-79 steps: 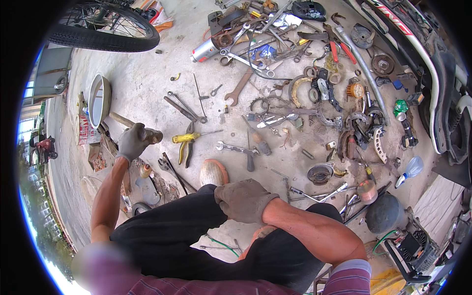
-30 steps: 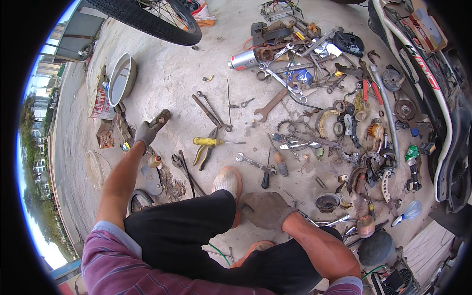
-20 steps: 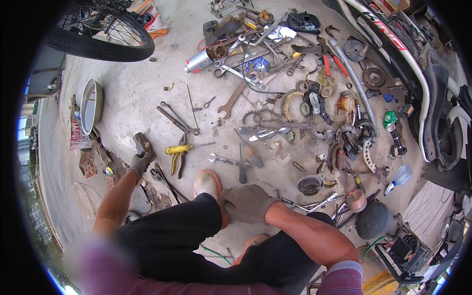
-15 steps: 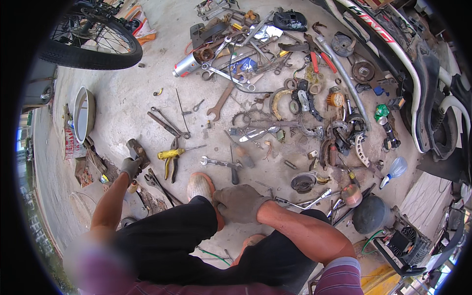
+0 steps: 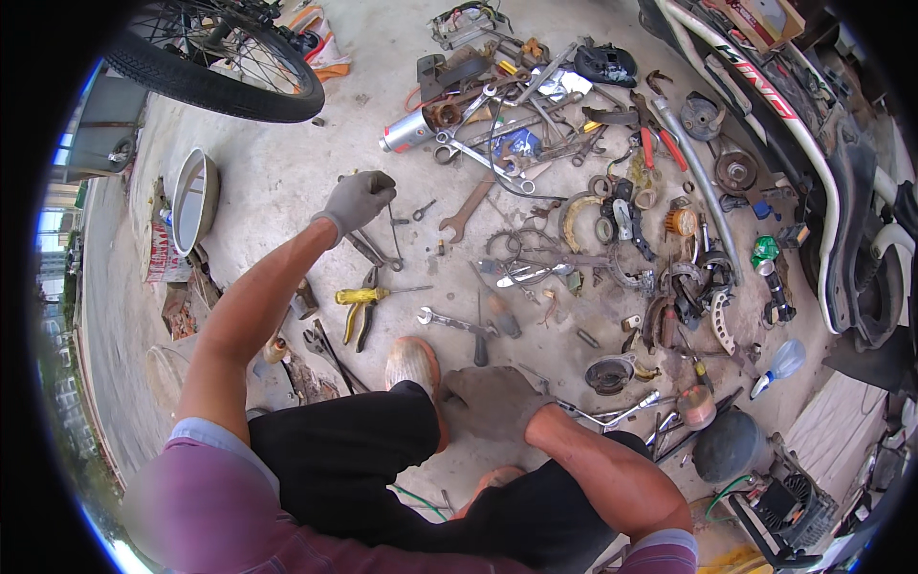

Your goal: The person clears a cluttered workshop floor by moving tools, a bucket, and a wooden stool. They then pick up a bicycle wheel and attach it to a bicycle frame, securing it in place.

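My left hand (image 5: pixel 356 203), in a grey work glove, reaches across the concrete floor (image 5: pixel 268 182), fingers curled at the upper end of a thin metal rod (image 5: pixel 394 222); whether it grips it is unclear. Beneath its wrist lie long tools (image 5: pixel 368 251). A hammer (image 5: pixel 304 300) lies below it, left of yellow-handled pliers and screwdriver (image 5: pixel 359 304). My gloved right hand (image 5: pixel 490 402) is closed near my knee, beside a pale shoe (image 5: pixel 409 368); its fingertips are hidden. An open-end wrench (image 5: pixel 447 320) lies just above that shoe.
Dense tools and rusty parts (image 5: pixel 602 220) cover the right. A bicycle wheel (image 5: pixel 220 91) is upper left, above an oval basin (image 5: pixel 196 199). A white bike frame (image 5: pixel 818 163) lines the right edge. A motor (image 5: pixel 784 502) sits lower right, near a plastic bottle (image 5: pixel 784 359).
My left hand has let go of the hammer, which now lies on the floor, and has moved up and to the right. My right hand stays in place.
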A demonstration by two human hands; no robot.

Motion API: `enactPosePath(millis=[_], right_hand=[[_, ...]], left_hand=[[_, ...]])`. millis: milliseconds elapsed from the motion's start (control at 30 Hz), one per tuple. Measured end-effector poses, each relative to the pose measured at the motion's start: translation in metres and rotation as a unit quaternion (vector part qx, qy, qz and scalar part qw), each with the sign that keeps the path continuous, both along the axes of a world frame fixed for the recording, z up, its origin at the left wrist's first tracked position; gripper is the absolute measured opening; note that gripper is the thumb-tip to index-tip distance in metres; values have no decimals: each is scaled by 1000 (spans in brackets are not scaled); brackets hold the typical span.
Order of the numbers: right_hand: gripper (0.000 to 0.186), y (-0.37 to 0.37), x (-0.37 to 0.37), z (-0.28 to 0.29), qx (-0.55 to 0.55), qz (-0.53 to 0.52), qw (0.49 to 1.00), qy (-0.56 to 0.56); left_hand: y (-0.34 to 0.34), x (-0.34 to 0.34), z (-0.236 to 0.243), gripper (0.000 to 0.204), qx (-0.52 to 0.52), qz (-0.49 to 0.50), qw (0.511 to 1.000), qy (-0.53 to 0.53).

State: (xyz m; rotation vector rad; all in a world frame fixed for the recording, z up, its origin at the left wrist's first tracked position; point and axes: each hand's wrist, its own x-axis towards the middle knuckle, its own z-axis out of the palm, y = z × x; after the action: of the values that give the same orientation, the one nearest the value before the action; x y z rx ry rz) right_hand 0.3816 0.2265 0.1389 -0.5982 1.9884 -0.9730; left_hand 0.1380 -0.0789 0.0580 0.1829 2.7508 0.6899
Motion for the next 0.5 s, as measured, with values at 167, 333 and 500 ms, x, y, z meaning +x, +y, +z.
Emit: enactPosePath(millis=[167, 333, 500], right_hand=[[29, 3, 0, 8, 3, -17, 1000, 8], [33, 15, -1, 14, 27, -51, 998, 7], [31, 30, 2, 14, 53, -82, 995, -13]], left_hand=[[77, -46, 5, 33, -10, -84, 996, 8], [127, -88, 1, 32, 26, -124, 989, 75], [169, -116, 4, 31, -51, -205, 953, 218]])
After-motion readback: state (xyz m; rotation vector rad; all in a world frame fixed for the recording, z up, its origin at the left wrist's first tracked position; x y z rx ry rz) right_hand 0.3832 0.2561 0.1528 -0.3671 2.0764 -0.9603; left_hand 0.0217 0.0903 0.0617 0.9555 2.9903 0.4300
